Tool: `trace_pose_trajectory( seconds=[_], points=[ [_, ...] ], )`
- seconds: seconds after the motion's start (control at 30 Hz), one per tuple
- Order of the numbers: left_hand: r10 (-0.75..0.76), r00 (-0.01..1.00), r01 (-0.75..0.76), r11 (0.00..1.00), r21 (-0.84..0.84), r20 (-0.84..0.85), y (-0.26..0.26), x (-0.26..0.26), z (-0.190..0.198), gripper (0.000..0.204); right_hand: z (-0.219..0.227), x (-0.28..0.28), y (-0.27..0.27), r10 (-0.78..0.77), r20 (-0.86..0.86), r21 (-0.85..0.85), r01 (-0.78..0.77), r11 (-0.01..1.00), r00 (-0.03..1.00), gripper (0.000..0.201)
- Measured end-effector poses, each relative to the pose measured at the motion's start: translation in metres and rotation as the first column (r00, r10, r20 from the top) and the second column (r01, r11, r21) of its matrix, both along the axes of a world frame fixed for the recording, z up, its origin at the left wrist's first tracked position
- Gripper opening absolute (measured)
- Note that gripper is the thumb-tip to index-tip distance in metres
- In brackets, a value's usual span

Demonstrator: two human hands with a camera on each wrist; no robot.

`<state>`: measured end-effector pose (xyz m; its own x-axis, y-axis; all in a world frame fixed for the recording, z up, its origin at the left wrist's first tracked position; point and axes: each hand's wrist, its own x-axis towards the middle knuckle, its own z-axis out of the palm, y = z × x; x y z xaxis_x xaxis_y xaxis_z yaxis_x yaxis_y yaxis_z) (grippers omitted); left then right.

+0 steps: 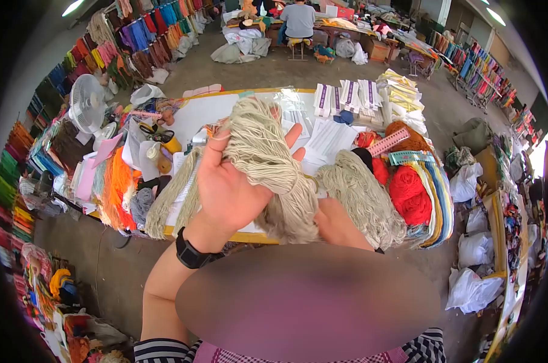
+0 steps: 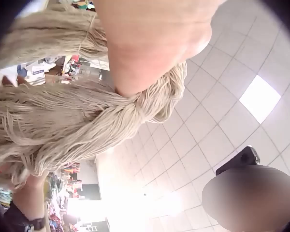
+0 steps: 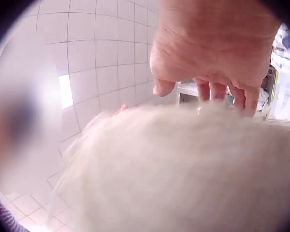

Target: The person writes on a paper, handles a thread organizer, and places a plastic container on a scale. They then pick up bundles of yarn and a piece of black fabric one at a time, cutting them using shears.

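Pale yarn bundle [image 1: 268, 151] above the desk [image 1: 204, 118]
The left hand [image 1: 228, 190] spreads beneath it, likely keeping strands together; whether the right hand [image 1: 340, 224], at its lower end, grips, I cannot tell.

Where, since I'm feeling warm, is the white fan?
In the head view, the white fan stands at the upper left, by the table's left end, just beyond the pink sheet.

The skein [image 1: 262, 145] is matt, stranded yarn; the sheets [image 1: 329, 142], smooth paper.
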<state>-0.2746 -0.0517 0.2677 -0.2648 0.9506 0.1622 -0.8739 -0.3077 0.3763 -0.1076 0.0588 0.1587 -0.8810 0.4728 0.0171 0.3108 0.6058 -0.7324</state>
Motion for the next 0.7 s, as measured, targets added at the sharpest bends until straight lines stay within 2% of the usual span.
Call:
trace_pose_trajectory(
  seconds=[0.03, 0.07, 0.1, 0.13, 0.17, 0.23, 0.27, 0.3, 0.33, 0.37, 0.4, 0.43, 0.5, 0.53, 0.57, 0.6, 0.63, 0.7],
  points=[
    [0.003, 1.0, -0.003, 1.0, 0.005, -0.005, -0.002, 0.0, -0.004, 0.052, 0.016, -0.001, -0.007, -0.022, 0.203, 0.22, -0.023, 0.975, 0.979, 0.057],
    [0.018, 1.0, -0.018, 1.0, 0.006, -0.001, -0.004, 0.0, -0.007, 0.052, 0.028, 0.0, -0.01, -0.02, 0.2, 0.227, -0.026, 0.974, 0.98, 0.057],
    [0.035, 0.999, -0.035, 0.999, 0.009, 0.005, -0.005, -0.001, -0.009, 0.052, 0.039, 0.001, -0.012, -0.057, -0.028, -0.091, 0.054, 0.994, 0.998, 0.058],
    [0.044, 0.999, -0.044, 0.999, 0.02, 0.009, -0.006, -0.002, -0.009, 0.052, 0.045, 0.0, -0.012, -0.155, -0.225, -0.408, 0.052, 0.912, 0.962, 0.06],
    [0.024, 1.0, -0.024, 1.0, 0.005, 0.018, -0.008, 0.0, -0.011, 0.053, 0.036, -0.005, -0.011, -0.144, -0.219, -0.4, 0.046, 0.915, 0.965, 0.06],
    [0.015, 0.999, -0.015, 1.0, -0.007, 0.034, -0.011, 0.002, -0.015, 0.053, 0.014, -0.02, -0.015, -0.076, -0.435, -0.536, -0.19, 0.822, 0.897, 0.064],
    [-0.012, 0.999, 0.009, 0.998, 0.069, 0.032, -0.011, 0.001, -0.015, 0.057, 0.022, -0.019, -0.024, -0.012, -0.453, -0.723, -0.359, 0.59, 0.891, 0.068],
    [-0.037, 0.999, 0.033, 0.989, 0.146, 0.024, -0.011, -0.002, -0.015, 0.061, 0.018, -0.02, -0.02, 0.003, -0.454, -0.718, -0.368, 0.592, 0.891, 0.068],
    [-0.024, 0.999, 0.021, 0.988, 0.153, 0.021, -0.014, -0.008, -0.018, 0.061, 0.009, -0.021, -0.011, 0.092, -0.434, -0.738, -0.412, 0.535, 0.896, 0.066],
    [0.035, 0.988, -0.018, 0.993, 0.119, -0.149, -0.02, -0.017, -0.023, 0.063, 0.008, -0.021, -0.005, 0.183, -0.413, -0.759, -0.448, 0.473, 0.892, 0.064],
    [0.088, 0.945, -0.063, 0.994, 0.089, -0.315, -0.026, -0.028, -0.03, 0.064, 0.011, -0.018, -0.001, 0.19, -0.46, -0.713, -0.488, 0.503, 0.868, 0.057],
    [0.102, 0.944, -0.076, 0.993, 0.095, -0.314, -0.032, -0.039, -0.041, 0.064, 0.017, -0.017, -0.003, 0.203, -0.458, -0.711, -0.493, 0.501, 0.866, 0.057],
    [0.112, 0.937, -0.094, 0.993, 0.07, -0.332, -0.045, -0.063, -0.069, 0.05, 0.027, -0.015, -0.007, 0.016, -0.561, -0.694, -0.481, 0.535, 0.827, 0.047],
    [0.117, 0.937, -0.098, 0.992, 0.075, -0.33, -0.047, -0.074, -0.082, 0.05, 0.029, -0.016, -0.006, 0.021, -0.56, -0.692, -0.482, 0.537, 0.828, 0.047],
    [0.174, 0.889, -0.136, 0.984, 0.118, -0.424, -0.049, -0.084, -0.094, 0.048, 0.032, -0.019, -0.005, 0.063, -0.62, -0.522, -0.471, 0.711, 0.782, 0.046],
    [0.231, 0.827, -0.169, 0.972, 0.165, -0.513, -0.049, -0.093, -0.105, 0.046, 0.035, -0.022, -0.004, 0.12, -0.668, -0.32, -0.43, 0.844, 0.734, 0.044],
    [0.236, 0.825, -0.173, 0.97, 0.169, -0.514, -0.05, -0.097, -0.111, 0.046, 0.041, -0.023, -0.005, 0.126, -0.67, -0.315, -0.434, 0.844, 0.732, 0.044],
    [0.352, 0.662, -0.425, 0.904, 0.056, -0.661, -0.051, -0.103, -0.125, 0.039, 0.053, -0.023, -0.008, 0.023, -0.538, -0.488, -0.334, 0.806, 0.842, 0.041]
  ],
)
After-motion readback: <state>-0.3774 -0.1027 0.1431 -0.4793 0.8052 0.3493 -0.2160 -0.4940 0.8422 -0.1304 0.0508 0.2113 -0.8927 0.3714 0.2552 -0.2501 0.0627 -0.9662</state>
